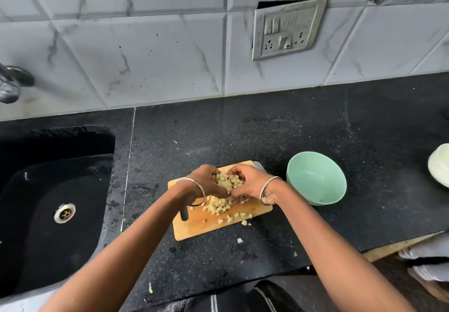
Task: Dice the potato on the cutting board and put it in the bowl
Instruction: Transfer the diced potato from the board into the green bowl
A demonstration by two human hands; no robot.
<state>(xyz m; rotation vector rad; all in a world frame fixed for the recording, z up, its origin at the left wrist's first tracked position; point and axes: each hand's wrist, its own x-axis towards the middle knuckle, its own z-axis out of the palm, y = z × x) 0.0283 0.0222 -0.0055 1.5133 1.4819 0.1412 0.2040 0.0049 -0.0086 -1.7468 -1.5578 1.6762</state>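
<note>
Two bare hands meet over the far half of the rectangular wooden cutting board (201, 226). The left hand (206, 180) and right hand (251, 186) are cupped toward each other, fingers curled inward round a heap of pale yellow potato cubes (228, 180). I cannot tell how the thumbs lie. More cubes sit in a loose pile (218, 206) on the board just near of the hands. A few are scattered toward its right edge, and a stray piece (240, 240) lies off the board on the black speckled stone countertop (267, 129). The round mint-green bowl (315, 180) stands just right of the board, apart from it, and looks almost empty.

Dicing appears finished and the transfer is in hand. The cubes are probably light, firm and damp, so they should resist crushing but slip easily through any gap. They are best taken from beneath, with fingers pressed together and the palms forming a closed cup, not squeezed from the sides. The bowl seems light and may skid if knocked.
</note>
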